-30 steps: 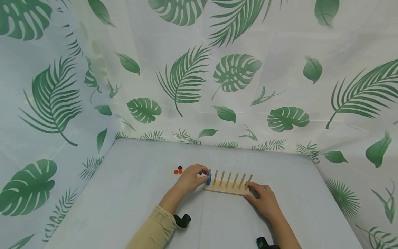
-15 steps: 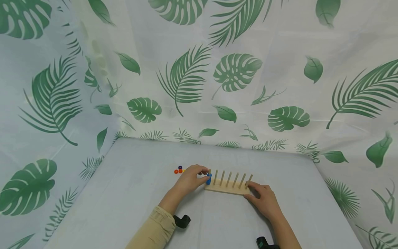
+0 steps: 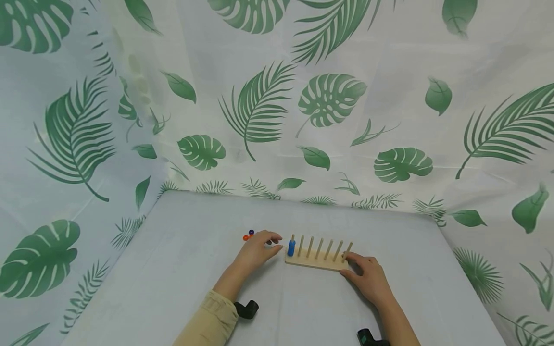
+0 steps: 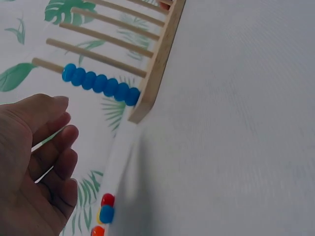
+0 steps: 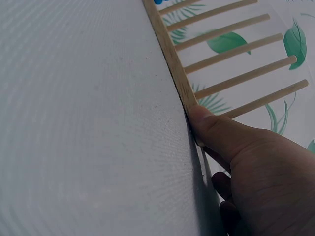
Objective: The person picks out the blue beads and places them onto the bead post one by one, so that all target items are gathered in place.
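A wooden peg rack [image 3: 315, 262] with a row of upright pegs stands on the table. Several blue beads [image 4: 101, 84] are stacked on its leftmost peg, whose tip sticks out above them. Just left of that peg, my left hand [image 3: 256, 251] is apart from the rack, fingers loosely bent and holding nothing. My right hand [image 3: 370, 279] grips the right end of the rack's base, its thumb on the front edge in the right wrist view. The other pegs carry no beads. Loose beads [image 4: 106, 214], red, blue and orange, lie beyond the left hand, which partly hides them in the head view.
The rack and beads are on a white-covered table [image 3: 173, 269]. Leaf-printed cloth [image 3: 268, 110] hangs behind and at the sides. A black wrist device [image 3: 247, 310] is at the left wrist, another [image 3: 368, 338] at the right.
My left hand has let go of the blue beads on the leftmost peg and moved left, covering more of the loose beads. The right hand stays on the rack's right end.
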Available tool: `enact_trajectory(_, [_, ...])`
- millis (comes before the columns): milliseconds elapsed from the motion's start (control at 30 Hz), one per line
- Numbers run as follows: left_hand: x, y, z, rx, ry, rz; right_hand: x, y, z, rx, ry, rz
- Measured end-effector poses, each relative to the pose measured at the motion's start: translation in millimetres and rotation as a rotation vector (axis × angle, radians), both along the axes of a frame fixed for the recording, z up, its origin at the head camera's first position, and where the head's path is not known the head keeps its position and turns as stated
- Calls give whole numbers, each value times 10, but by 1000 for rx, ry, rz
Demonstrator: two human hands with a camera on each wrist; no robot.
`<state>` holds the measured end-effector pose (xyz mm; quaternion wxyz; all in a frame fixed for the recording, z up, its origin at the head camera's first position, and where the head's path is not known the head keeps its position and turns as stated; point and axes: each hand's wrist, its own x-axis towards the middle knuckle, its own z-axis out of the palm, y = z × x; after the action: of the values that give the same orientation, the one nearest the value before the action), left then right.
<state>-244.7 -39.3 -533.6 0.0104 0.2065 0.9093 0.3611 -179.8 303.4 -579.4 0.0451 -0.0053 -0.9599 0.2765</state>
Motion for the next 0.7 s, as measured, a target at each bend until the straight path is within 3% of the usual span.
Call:
enact_trajectory(333, [5, -228, -141, 41, -4, 65, 6, 0, 4, 2, -3, -7])
enact_trajectory(700, [1, -456, -271, 91, -15, 184, 6, 0, -3, 2, 11, -2])
